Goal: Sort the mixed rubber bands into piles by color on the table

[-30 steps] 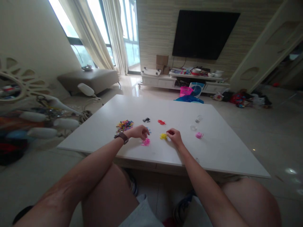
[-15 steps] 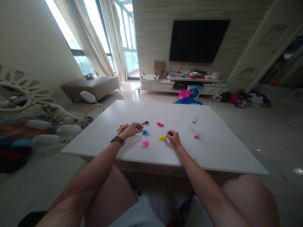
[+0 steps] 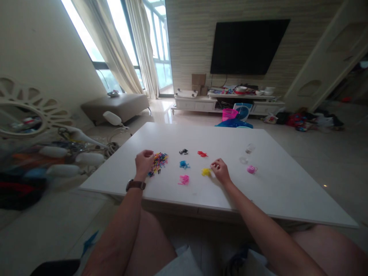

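My left hand (image 3: 144, 164), a dark watch on its wrist, is at the left edge of a mixed pile of small coloured bands (image 3: 161, 161). Its fingers are loosely bent and a little apart, with nothing visible in them. My right hand (image 3: 220, 170) is curled, fingertips together, just right of a small yellow pile (image 3: 206, 172); whatever it may hold is too small to make out. Between the hands lie separate small piles: black (image 3: 183, 151), blue (image 3: 184, 165), pink (image 3: 184, 179) and red (image 3: 202, 153).
Toward the right of the white table (image 3: 276, 188) are a clear container (image 3: 250, 148), a clear round lid-like piece (image 3: 243, 160) and a small pink object (image 3: 252, 169). Beyond the table's far edge are a pink basket (image 3: 229, 114) and a blue bag (image 3: 234, 123).
My left hand has moved left from above the blue pile to the mixed pile. My right hand stays beside the yellow pile. The camera view has shifted slightly.
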### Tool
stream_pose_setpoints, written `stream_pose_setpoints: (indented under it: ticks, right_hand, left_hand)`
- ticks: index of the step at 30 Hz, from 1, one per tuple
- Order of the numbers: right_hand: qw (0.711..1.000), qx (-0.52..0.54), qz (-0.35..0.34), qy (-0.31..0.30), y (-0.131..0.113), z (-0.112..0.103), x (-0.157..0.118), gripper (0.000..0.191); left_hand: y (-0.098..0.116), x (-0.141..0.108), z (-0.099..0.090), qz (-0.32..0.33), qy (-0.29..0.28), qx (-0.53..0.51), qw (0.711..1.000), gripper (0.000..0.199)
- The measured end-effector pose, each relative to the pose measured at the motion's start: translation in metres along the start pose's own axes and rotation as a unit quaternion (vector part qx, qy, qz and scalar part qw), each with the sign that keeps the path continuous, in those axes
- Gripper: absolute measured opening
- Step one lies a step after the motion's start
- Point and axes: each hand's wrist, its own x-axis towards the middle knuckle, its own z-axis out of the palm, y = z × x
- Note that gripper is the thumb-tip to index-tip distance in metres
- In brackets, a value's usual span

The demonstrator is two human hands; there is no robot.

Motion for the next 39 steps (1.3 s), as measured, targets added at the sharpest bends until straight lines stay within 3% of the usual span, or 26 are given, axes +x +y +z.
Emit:
stream_pose_setpoints:
  ticks: [4,7,14,21,28,34,39]
  right_hand:
    - [0.999,-0.033,-0.024,-0.008,-0.001,0.001,0.000,0.010]
    - [0.998,-0.047,-0.042,0.018,-0.001,0.001,0.000,0.010]
    - [0.994,-0.078,-0.056,0.043,0.001,0.001,-0.002,0.011]
    - [0.994,-0.082,-0.057,0.036,0.000,0.002,-0.003,0.010]
    - [0.995,-0.078,-0.052,0.028,0.001,0.002,-0.002,0.009]
    - [0.995,-0.082,-0.050,0.031,-0.002,0.002,-0.002,0.008]
    - [0.995,-0.078,-0.049,0.031,-0.002,0.002,-0.002,0.007]
  left_hand:
    - [-0.005,-0.006,-0.012,-0.013,-0.072,0.052,0.996,0.022]
    - [-0.012,-0.008,-0.016,-0.018,-0.120,0.080,0.989,0.021]
    - [-0.028,-0.019,-0.007,0.010,-0.224,0.099,0.969,0.017]
    - [-0.034,-0.016,0.011,0.028,-0.226,0.121,0.966,0.012]
    - [-0.030,-0.011,0.011,0.024,-0.224,0.142,0.964,0.006]
    - [-0.027,-0.009,0.007,0.021,-0.198,0.084,0.976,0.009]
    - [-0.026,-0.008,0.009,-0.004,-0.211,0.022,0.977,0.017]
